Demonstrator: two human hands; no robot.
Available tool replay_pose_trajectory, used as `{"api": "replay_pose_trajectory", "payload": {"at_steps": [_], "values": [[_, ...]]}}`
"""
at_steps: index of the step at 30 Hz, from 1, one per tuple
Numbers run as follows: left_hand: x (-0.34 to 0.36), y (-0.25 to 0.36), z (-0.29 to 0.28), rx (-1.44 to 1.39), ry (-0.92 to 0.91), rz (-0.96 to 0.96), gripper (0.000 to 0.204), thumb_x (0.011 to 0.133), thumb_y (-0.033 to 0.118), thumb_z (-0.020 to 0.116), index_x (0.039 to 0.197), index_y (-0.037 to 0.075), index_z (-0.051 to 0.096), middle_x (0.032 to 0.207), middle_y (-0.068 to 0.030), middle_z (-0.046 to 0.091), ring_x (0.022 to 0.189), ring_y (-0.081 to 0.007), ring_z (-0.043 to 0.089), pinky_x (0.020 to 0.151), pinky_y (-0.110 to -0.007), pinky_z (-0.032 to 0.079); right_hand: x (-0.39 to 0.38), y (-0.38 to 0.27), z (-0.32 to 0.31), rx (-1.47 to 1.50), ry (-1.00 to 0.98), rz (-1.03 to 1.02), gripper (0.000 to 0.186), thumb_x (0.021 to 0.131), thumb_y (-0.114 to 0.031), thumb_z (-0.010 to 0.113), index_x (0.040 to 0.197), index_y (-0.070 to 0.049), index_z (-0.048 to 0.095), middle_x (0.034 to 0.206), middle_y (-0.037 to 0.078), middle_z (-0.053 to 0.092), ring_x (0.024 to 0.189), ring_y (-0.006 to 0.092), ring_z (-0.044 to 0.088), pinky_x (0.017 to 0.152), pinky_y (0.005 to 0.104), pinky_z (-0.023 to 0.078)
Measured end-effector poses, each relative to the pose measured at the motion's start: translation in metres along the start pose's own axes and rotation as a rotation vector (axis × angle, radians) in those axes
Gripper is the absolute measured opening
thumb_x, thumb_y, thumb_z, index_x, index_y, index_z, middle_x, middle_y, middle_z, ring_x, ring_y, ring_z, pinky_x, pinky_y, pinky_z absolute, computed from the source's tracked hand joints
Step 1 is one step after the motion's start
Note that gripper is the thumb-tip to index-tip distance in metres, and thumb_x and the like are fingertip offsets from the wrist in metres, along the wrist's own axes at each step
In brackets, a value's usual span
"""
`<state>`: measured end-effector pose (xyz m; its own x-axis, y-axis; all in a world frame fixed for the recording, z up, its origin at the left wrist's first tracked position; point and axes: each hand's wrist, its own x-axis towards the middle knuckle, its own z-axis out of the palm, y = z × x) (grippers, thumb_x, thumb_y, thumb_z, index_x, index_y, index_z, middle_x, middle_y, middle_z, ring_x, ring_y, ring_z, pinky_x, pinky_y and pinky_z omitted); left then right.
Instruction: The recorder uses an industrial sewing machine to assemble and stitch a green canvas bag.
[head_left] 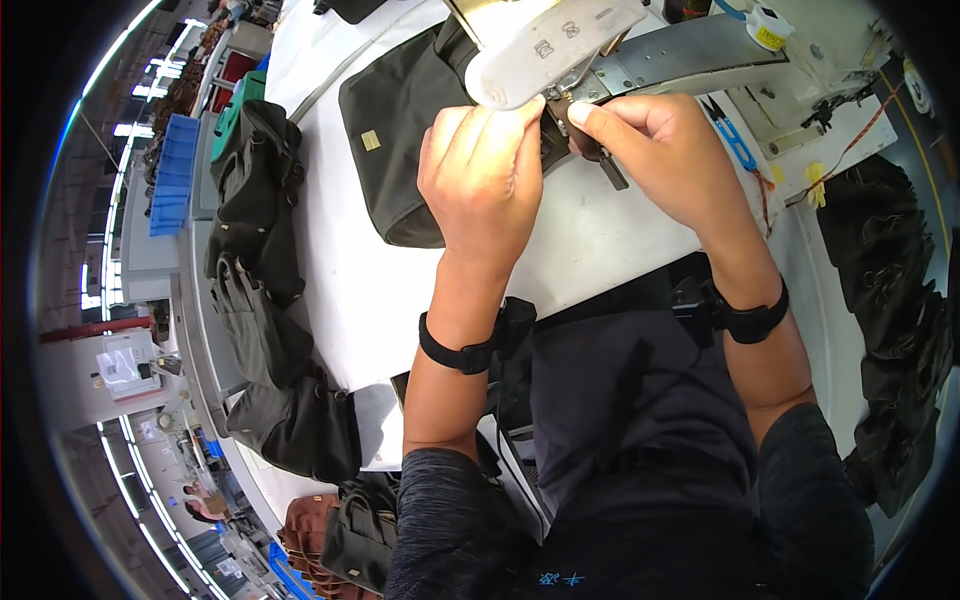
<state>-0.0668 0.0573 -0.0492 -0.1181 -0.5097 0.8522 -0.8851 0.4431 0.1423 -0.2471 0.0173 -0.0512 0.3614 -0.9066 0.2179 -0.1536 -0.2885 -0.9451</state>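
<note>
A dark olive bag [385, 150] lies on the white worktop [350, 320] under the sewing machine's white head [545, 55]. My left hand [480, 180] rests at the bag's right part, fingers curled just below the head; what they hold is hidden. My right hand [660, 150] is closed at the metal needle area, thumb and forefinger pinched on a small dark strap piece [610, 170] that hangs toward me. Blue-handled snips [735, 140] lie right of my right hand, near the machine bed [680, 55].
More dark bags [255, 180] are piled along the worktop's left side, beside blue plastic bins [172, 175]. Brown bags [305, 530] sit at the lower left. A heap of dark pieces [870, 290] hangs at the right. A small white bottle [765, 28] stands at the back right.
</note>
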Motion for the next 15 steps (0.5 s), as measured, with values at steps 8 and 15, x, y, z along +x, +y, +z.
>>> {"api": "replay_pose_trajectory", "payload": {"at_steps": [8,15], "values": [[0.017,-0.024,-0.017,-0.244,-0.196,-0.038,0.013,0.083,0.005,0.075,0.096,0.003,0.077,0.09,-0.0094,0.075,0.085,-0.0298,0.068,0.078,-0.037,0.054,-0.029,0.003,0.032,-0.179,0.218,-0.303,0.031,0.087,-0.015,0.078,0.112,-0.003,0.063,0.084,0.011,0.068,0.073,0.0267,0.068,0.062,0.0378,0.051],[0.084,-0.016,-0.017,-0.879,-0.568,-0.183,0.065,0.093,0.034,0.075,0.146,0.004,0.055,0.137,-0.0184,0.063,0.124,-0.0298,0.062,0.105,-0.039,0.049,-0.024,0.008,0.03,-0.387,0.369,-0.575,0.027,0.089,0.004,0.071,0.115,-0.002,0.07,0.093,0.009,0.075,0.08,0.02,0.07,0.075,0.0311,0.055]]}}
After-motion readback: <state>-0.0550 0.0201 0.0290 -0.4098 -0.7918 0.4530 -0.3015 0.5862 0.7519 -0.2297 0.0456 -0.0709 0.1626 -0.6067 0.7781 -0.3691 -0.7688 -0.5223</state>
